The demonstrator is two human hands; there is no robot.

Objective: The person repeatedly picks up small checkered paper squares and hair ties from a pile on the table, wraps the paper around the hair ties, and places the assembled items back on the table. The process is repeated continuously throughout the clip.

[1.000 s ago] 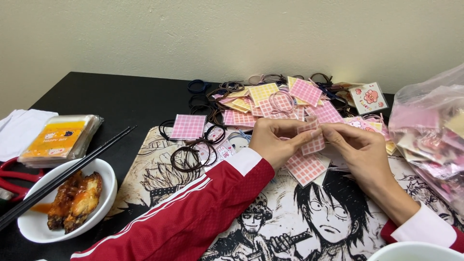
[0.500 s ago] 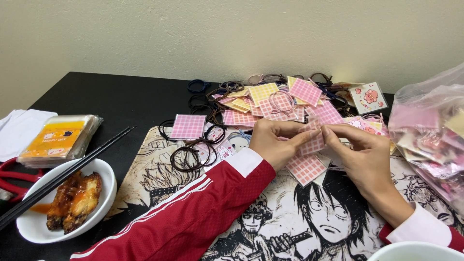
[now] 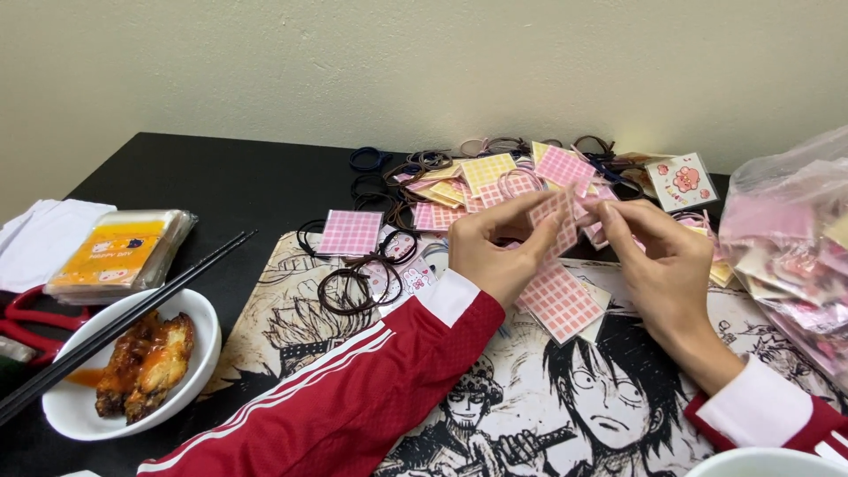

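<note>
My left hand (image 3: 496, 245) and my right hand (image 3: 652, 251) meet above the printed desk mat (image 3: 495, 389), both pinching one small pink checked card (image 3: 559, 221) raised off the table. A pink hair tie seems looped at the card's right edge, by my right fingertips. Under my hands lies another pink checked card (image 3: 558, 302). Behind them is a heap of pink and yellow checked cards (image 3: 495, 181) mixed with dark hair ties (image 3: 424, 161). A single pink card (image 3: 351, 232) and several brown hair ties (image 3: 349, 287) lie to the left.
A white bowl of glazed chicken wings (image 3: 132, 367) with black chopsticks (image 3: 115, 322) across it sits at front left. Behind it are a pack of orange bags (image 3: 119, 252) and red scissors (image 3: 22, 318). A clear plastic bag of cards (image 3: 791, 247) stands at right.
Both hands have lifted the card a little higher off the mat and shifted slightly right; the card under them is now more exposed.
</note>
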